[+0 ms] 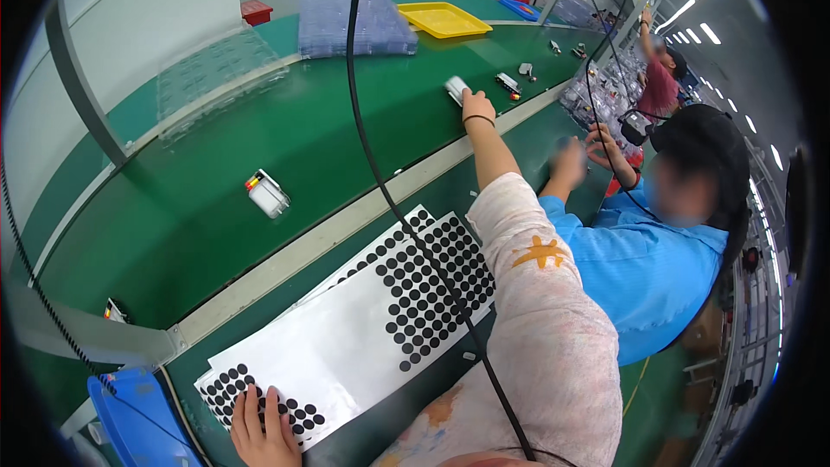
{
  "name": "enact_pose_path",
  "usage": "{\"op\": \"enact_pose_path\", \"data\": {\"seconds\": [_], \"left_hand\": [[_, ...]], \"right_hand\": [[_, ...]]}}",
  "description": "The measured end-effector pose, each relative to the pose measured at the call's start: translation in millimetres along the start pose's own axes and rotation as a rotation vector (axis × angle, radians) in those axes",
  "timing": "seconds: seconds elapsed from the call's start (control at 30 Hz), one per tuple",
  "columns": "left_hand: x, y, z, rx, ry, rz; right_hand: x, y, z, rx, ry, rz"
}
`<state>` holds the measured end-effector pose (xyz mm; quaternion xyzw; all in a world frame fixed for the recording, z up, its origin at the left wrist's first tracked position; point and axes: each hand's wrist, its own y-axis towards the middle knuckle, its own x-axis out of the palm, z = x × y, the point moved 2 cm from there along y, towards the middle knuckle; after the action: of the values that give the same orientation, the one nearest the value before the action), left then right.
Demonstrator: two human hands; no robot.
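My left hand (264, 428) lies with its fingers spread on a white sheet of black round stickers (337, 342). The sheet has a bare middle, with dots left at both ends, and another sheet sticks out beneath it. My right arm reaches out over the green belt (346, 121). At its end, my right hand (478, 109) is closed on a small white plastic device (456, 86), whose near part is hidden by the fingers. A similar white device with red and yellow parts (267, 194) lies on the belt to the left.
More small devices (508, 82) lie right of my right hand. Behind the belt are stacked clear trays (354, 24) and a yellow tray (444, 20). A blue bin (138, 419) stands at lower left. A black cable (372, 147) hangs across. A co-worker in blue (640, 268) sits close on the right.
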<state>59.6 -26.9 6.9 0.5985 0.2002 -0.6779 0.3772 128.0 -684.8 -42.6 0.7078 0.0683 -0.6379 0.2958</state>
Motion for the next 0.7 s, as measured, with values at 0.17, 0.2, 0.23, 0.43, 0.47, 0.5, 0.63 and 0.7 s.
{"op": "enact_pose_path", "data": {"seconds": [0.17,0.2,0.23,0.43,0.47,0.5,0.63,0.7], "left_hand": [[-2,20,-4,-0.019,-0.117,-0.043],[1,21,-9,-0.056,-0.145,-0.126],[5,24,-8,0.033,-0.174,0.051],[12,26,-12,0.026,-0.203,0.086],[14,26,-13,0.019,-0.222,0.08],[15,25,-15,0.011,-0.21,0.089],[10,26,-11,0.027,-0.194,0.159],[12,20,-11,0.071,-0.122,0.231]], "right_hand": [[-34,-15,-41,-0.355,-0.031,0.034],[-51,-33,-53,-0.41,0.031,0.064],[-72,-47,-69,-0.45,0.144,0.095],[-126,-166,-160,-0.677,1.252,0.002],[-125,-191,-176,-0.708,1.498,-0.019],[-125,-219,-190,-0.723,1.757,-0.049],[-159,-325,-207,-0.321,2.196,-1.167],[-157,-363,-211,-0.093,2.273,-1.694]]}}
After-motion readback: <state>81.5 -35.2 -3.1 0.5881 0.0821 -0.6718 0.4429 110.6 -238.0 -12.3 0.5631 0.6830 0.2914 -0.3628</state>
